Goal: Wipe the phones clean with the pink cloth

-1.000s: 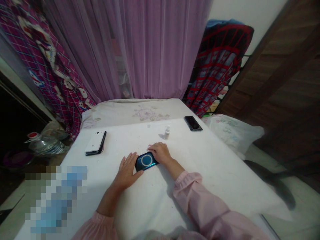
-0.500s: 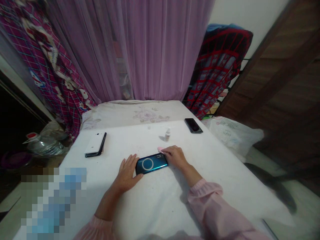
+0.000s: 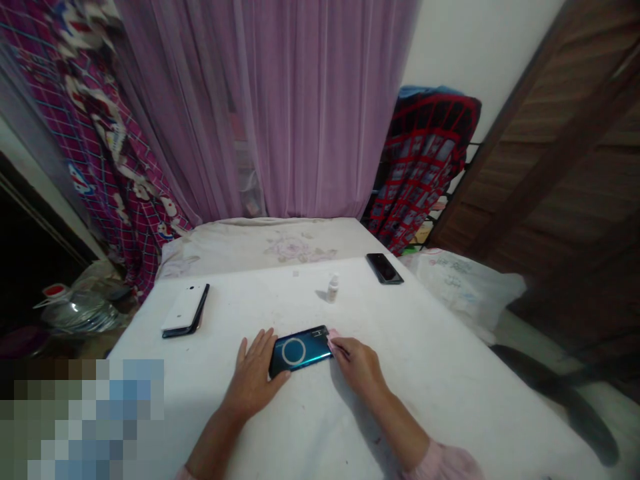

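Note:
A blue smartphone (image 3: 305,351) with a pale ring on its back lies face down on the white-covered table. My left hand (image 3: 256,373) rests at its left end, fingers and thumb spread along the edges to steady it. Pinched in my right hand (image 3: 359,363) is a small pink cloth (image 3: 333,335), held against the phone's right end beside the camera. Most of the cloth is hidden by the fingers. Beyond the phone stands a small white bottle (image 3: 333,289), upright.
Stacked phones, a white one (image 3: 186,308) on top, lie at the left. More dark phones (image 3: 384,268) sit near the right edge. A water bottle (image 3: 80,310) stands off the table's left side, and a plastic bag (image 3: 465,287) hangs at the right.
My right hand has moved the pink cloth from the phone's far top corner down to its right end. My left hand stays on the phone. The whole view has shifted slightly.

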`<state>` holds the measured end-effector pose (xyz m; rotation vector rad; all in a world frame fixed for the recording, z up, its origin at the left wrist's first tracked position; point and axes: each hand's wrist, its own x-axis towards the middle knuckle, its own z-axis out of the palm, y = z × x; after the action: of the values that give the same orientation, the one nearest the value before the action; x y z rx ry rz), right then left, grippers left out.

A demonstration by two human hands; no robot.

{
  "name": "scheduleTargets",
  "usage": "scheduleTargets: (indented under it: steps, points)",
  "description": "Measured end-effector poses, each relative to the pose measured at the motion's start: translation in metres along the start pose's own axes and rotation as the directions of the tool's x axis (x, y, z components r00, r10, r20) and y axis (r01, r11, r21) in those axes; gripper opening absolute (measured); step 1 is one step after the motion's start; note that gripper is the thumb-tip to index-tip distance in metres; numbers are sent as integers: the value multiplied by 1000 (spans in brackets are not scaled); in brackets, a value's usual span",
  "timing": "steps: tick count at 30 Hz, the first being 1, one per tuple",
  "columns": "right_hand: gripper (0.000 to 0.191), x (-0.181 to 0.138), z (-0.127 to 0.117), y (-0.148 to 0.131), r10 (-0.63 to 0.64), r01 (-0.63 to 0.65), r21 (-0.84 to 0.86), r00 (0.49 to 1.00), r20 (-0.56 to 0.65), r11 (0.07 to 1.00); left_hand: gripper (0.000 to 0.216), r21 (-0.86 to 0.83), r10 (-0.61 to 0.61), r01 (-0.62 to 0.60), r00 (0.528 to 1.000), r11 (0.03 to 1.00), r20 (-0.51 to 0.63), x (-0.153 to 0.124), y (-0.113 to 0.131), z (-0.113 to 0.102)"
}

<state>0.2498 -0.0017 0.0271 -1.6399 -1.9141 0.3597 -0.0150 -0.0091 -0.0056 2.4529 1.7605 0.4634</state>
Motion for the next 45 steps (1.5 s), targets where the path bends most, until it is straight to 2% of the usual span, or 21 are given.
scheduleTargets:
  steps: [4,11,13,17,21,25,27,29,33,40,45]
  points:
    - [24,0,1,1,5,-4,39,999,-34,999,68,-3,38,-38,999,999,-8,0,-4,2]
    - [24,50,10,-16,93,-93,4,996,-2,996,68,19,52,-51,998,998,-32,-1,-8,5]
    - [25,47,10,-14,106,-106,51,994,8,993,69,26,54,-53,997,998,-62,-2,-8,7]
    - [27,17,4,1,96,-103,191,994,43,976,67,22,61,-59,994,998,-95,-3,-7,11]
    - [28,-3,-10,10,141,-172,322,983,116,931,66,0,55,-55,996,998,-65,-3,-5,7]
    - [37,0,-19,9,239,-270,387,963,127,882,73,-25,44,-45,999,999,-12,-2,-7,0]
    - [38,1,-17,7,222,-231,404,973,68,885,75,-44,63,-63,998,997,6,-4,-10,-2]
    - [35,0,-11,5,156,-138,404,988,-12,904,71,-65,86,-85,996,994,4,-5,-14,-4]
    - [31,-6,2,3,36,-1,318,994,-106,948,60,-84,97,-101,994,991,-47,-7,-14,-9]
    - [31,-1,1,0,-13,46,231,990,-143,972,48,-106,143,-163,974,981,-173,-4,0,-22]
    - [32,16,-3,-8,-72,111,193,977,-202,975,39,-124,71,-86,990,989,-120,3,6,-34]
